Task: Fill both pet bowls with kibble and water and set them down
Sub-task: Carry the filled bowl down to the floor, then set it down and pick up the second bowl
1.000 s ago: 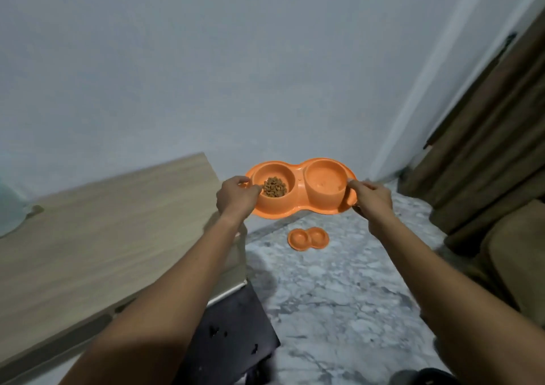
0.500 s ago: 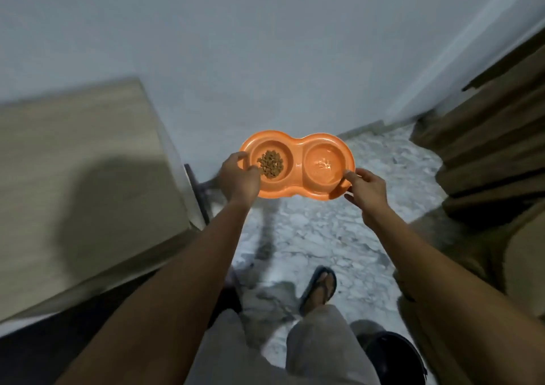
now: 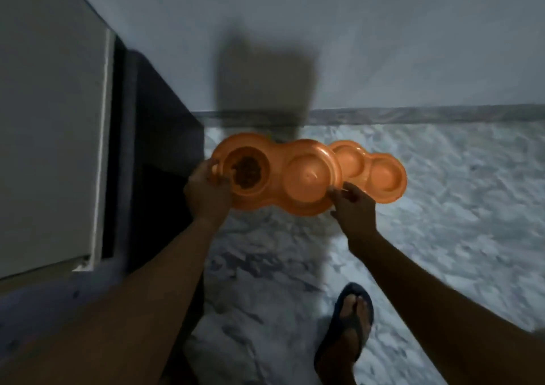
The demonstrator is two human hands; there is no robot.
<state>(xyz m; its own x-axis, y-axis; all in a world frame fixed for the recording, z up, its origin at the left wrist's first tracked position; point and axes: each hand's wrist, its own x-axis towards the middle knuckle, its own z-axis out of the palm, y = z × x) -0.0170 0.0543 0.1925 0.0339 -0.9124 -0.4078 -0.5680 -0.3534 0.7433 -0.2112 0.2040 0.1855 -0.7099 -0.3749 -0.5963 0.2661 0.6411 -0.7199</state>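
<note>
I hold an orange double pet bowl [image 3: 277, 154] low over the marble floor [image 3: 457, 196], near the wall. Its left cup holds brown kibble [image 3: 246, 169]; the right cup [image 3: 308, 175] looks wet, but blur hides how much water is in it. My left hand [image 3: 206, 196] grips the bowl's left rim and my right hand [image 3: 354, 207] pinches its right rim. A second orange double bowl [image 3: 380, 175] lies on the floor just behind and to the right, partly hidden by the held one. Its cups look empty.
A pale table top [image 3: 50, 119] with a dark cabinet [image 3: 159, 125] beneath it stands at the left. The white wall [image 3: 354, 45] and grey skirting run across the back. My sandalled foot [image 3: 348, 322] stands on the floor below my right arm.
I have bent down and tilted my head towards the floor. The held bowl has come down close to the floor, beside the second orange bowl. Both hands keep their grip.
</note>
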